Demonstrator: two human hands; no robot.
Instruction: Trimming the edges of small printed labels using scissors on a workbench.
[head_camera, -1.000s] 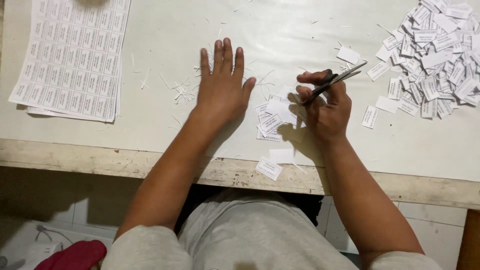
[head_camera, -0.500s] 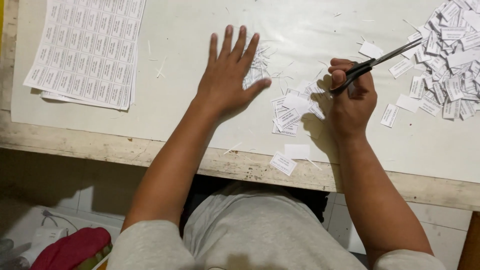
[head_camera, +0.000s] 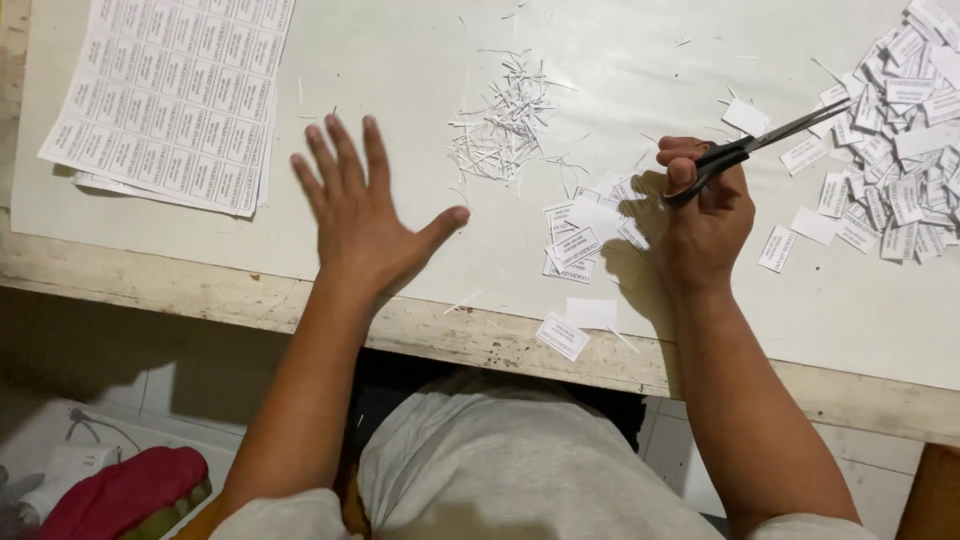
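Left hand (head_camera: 365, 215) flat, spread on table (head_camera: 400, 60); right hand (head_camera: 705, 215) grips scissors (head_camera: 765, 140) beside cut labels (head_camera: 585, 235).

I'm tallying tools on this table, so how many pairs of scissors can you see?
1. The scissors are in the right hand, blades pointing toward the pile of cut labels at the table's right. The left hand holds nothing. Others could lie outside the view.

Printed label sheets (head_camera: 170, 100) far left on table (head_camera: 400, 70); red cloth (head_camera: 120, 490) on floor.
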